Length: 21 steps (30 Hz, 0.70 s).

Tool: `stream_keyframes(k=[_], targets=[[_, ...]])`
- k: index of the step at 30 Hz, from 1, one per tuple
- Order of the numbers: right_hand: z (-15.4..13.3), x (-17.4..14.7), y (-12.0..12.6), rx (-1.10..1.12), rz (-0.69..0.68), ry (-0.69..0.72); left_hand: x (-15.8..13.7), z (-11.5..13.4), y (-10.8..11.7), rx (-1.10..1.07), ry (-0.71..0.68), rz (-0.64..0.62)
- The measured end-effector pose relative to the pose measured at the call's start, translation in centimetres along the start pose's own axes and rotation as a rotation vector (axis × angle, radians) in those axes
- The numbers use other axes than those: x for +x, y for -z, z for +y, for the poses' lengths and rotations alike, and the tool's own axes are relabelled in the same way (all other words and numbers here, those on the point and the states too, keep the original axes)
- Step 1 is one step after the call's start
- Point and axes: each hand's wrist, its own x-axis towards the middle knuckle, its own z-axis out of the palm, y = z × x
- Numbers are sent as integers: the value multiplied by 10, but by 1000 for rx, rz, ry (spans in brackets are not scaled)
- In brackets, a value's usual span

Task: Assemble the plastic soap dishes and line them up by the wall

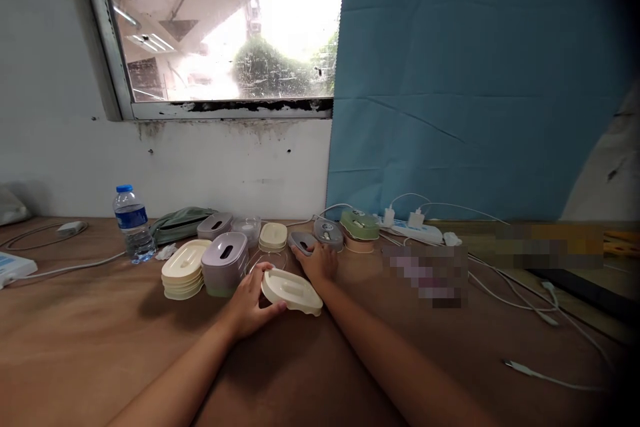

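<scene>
My left hand (251, 301) grips the left end of a cream oval plastic lid-like piece (293, 291), thumb in front and fingers behind, tilted above the table. My right hand (323, 263) reaches past it, with fingers on a grey-purple lid with a slot (301, 240); whether they grip it or only touch it is hard to see. Left of my hands stand a stack of cream pieces (186, 260) and a stack of purple slotted lids (227, 259). Behind are a smaller cream stack (273, 237), another purple slotted lid (215, 224) and clear plastic pieces (249, 229).
Right of my right hand sit a grey piece (329, 233) and a green piece (360, 221) over an orange one. A water bottle (133, 223) and green pouch (175, 223) stand at left. A power strip (420, 230) and loose white cables (525, 307) lie at right.
</scene>
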Motion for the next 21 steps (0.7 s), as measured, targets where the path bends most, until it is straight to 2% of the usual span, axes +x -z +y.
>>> stream_keyframes(k=[7,15,21], targets=[[-2,-2,-4,-109,-73,90,0,1,-1,-14,20,0],[3,2,5,-112,-106,259,0,-4,-4,-63,37,-10],[6,13,-5,-40,-227,374,0,-9,-8,-114,42,51]])
